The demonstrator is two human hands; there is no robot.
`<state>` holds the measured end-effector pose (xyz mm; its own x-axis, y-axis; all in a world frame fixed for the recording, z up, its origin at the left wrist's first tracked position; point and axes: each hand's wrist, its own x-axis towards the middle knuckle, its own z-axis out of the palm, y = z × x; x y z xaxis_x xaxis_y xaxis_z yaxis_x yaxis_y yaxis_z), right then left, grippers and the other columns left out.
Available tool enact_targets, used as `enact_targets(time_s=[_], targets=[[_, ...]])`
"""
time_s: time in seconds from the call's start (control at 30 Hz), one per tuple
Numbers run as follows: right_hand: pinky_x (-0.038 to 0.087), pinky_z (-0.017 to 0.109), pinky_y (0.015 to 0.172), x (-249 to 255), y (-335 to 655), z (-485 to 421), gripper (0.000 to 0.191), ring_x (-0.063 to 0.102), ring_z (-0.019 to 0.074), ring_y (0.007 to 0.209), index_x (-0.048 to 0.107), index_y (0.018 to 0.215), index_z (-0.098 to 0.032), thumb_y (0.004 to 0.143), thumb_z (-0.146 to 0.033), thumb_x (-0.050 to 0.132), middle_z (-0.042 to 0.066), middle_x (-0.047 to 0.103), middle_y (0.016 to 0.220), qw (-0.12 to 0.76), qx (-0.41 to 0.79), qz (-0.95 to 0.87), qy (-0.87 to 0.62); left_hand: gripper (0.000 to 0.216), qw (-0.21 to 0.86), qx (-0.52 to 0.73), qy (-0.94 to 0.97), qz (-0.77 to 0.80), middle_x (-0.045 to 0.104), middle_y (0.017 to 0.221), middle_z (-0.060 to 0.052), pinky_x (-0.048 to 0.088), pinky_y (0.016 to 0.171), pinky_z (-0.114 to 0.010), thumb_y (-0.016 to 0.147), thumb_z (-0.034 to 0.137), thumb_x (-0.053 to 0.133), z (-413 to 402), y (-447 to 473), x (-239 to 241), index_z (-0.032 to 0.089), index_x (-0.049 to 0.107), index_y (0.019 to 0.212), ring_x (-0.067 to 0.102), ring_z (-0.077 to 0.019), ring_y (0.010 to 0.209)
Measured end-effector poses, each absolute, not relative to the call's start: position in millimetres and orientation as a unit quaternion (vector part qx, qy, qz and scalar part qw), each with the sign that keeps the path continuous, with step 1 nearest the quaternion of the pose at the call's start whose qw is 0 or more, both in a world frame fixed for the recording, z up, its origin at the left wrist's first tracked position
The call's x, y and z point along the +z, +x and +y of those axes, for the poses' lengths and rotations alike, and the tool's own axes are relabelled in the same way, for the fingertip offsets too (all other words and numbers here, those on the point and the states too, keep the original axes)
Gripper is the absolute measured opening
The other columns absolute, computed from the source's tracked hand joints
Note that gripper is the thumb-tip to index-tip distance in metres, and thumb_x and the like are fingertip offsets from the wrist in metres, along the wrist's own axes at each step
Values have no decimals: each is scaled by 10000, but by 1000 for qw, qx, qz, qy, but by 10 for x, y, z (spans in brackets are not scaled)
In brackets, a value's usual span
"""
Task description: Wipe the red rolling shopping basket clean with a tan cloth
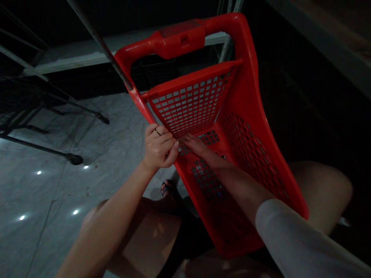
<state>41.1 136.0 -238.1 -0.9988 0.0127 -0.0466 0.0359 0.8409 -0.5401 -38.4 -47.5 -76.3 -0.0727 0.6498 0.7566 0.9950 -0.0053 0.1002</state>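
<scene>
A red plastic shopping basket (261, 135) with latticed walls and a thick handle (182, 38) stands tilted between the person's legs. My left hand (160, 144), with a ring on one finger, is closed around the basket's left rim. Deep inside, my right hand (193, 143) reaches to the lower left wall, its fingers stretched out; the fingertips are partly hidden near the rim. A latticed flap (197, 100) spans the basket at its handle end. Nothing else shows inside the basket.
At the left, a dark metal rack on casters (74, 158) stands on grey floor tiles (58, 200). A thin metal pole (98, 40) crosses in front of a pale low shelf (72, 60). A stone-like ledge (327, 38) lies in shadow at upper right. Bare knees flank the basket.
</scene>
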Motion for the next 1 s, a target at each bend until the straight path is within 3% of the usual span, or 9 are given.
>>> enact_targets(time_s=[0.13, 0.27, 0.37, 0.6, 0.73, 0.87, 1.0], targets=[[409, 428, 1133, -2390, 610, 1937, 405, 502, 258, 1308, 669, 1335, -230, 996, -136, 470, 94, 608, 1447, 17, -144, 989, 29, 258, 276, -327, -625, -652, 663, 617, 10, 403, 786, -486, 894, 197, 509, -469, -385, -773, 237, 537, 641, 550, -194, 640], [360, 547, 1105, -2298, 747, 2331, 380, 471, 356, 1283, 752, 1137, -121, 981, -107, 405, 211, 644, 1286, 12, -60, 991, 119, 292, 289, -317, -622, -655, 647, 591, 13, 410, 775, -477, 916, 213, 492, -463, -388, -780, 239, 512, 626, 551, -190, 627], [413, 486, 1035, -2242, 730, 2378, 396, 492, 350, 1234, 766, 1086, -139, 970, -98, 390, 214, 647, 1244, 33, -19, 988, 147, 270, 282, -330, -623, -650, 646, 599, 11, 404, 791, -484, 908, 204, 495, -459, -391, -791, 241, 514, 641, 554, -198, 644], [524, 437, 933, -2121, 615, 2315, 454, 583, 356, 1230, 720, 1246, -109, 979, -99, 353, 263, 610, 1357, 160, -1, 967, 198, 264, 291, -334, -616, -651, 630, 605, 0, 395, 803, -513, 924, 232, 466, -449, -406, -840, 244, 518, 665, 556, -211, 660], [544, 391, 944, -1963, 636, 2316, 346, 694, 308, 1121, 757, 1177, -100, 964, -117, 484, 240, 710, 1246, 234, -15, 956, 179, 333, 312, -319, -615, -650, 622, 627, -13, 411, 802, -529, 982, 290, 384, -458, -467, -900, 248, 496, 672, 556, -212, 667], [536, 398, 1006, -1892, 696, 2179, 296, 676, 302, 1195, 744, 1172, -93, 979, -115, 520, 221, 713, 1259, 289, -24, 946, 147, 409, 290, -307, -611, -669, 580, 611, -12, 418, 836, -540, 1019, 378, 321, -477, -588, -977, 257, 467, 657, 554, -218, 677], [567, 456, 1007, -1957, 844, 1883, 320, 662, 246, 1169, 657, 1259, -160, 995, -340, 632, 122, 667, 1307, 334, -32, 930, 148, 373, 247, -334, -636, -651, 567, 636, -9, 415, 893, -526, 1014, 377, 375, -516, -723, -961, 250, 462, 674, 570, -228, 725]])
